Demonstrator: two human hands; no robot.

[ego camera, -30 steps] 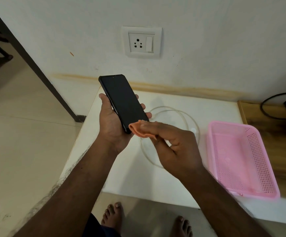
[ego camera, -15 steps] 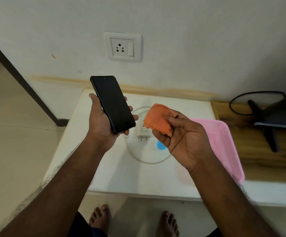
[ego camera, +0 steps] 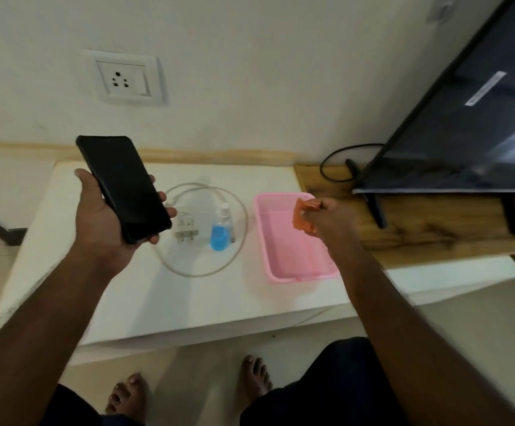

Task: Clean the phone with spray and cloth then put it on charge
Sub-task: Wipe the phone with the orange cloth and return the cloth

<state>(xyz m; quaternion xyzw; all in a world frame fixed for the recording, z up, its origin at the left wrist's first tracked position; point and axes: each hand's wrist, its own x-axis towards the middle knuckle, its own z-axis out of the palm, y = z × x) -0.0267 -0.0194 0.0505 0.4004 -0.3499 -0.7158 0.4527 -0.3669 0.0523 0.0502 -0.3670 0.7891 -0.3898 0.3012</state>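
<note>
Since the earlier frame, the orange cloth (ego camera: 304, 217) has been carried rightward, away from the phone (ego camera: 124, 187), and is now held over the pink basket (ego camera: 284, 269), pinched in the curled fingers of the right hand (ego camera: 330, 221). The phone is gripped above the white table (ego camera: 145, 299) in the left hand (ego camera: 102, 222), thumb and fingers curled round its edges. The spray bottle (ego camera: 221, 230) and charger (ego camera: 186, 226) are now uncovered between the hands.

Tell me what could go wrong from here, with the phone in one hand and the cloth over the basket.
1. The left hand holds the phone alone above the white table; a slip could drop it.
2. The spray bottle stands inside the cable loop beside the charger plug; pulling the cable might tip it.
3. The right hand pinches the orange cloth near the pink basket rim; released there, it could fall outside.
</note>
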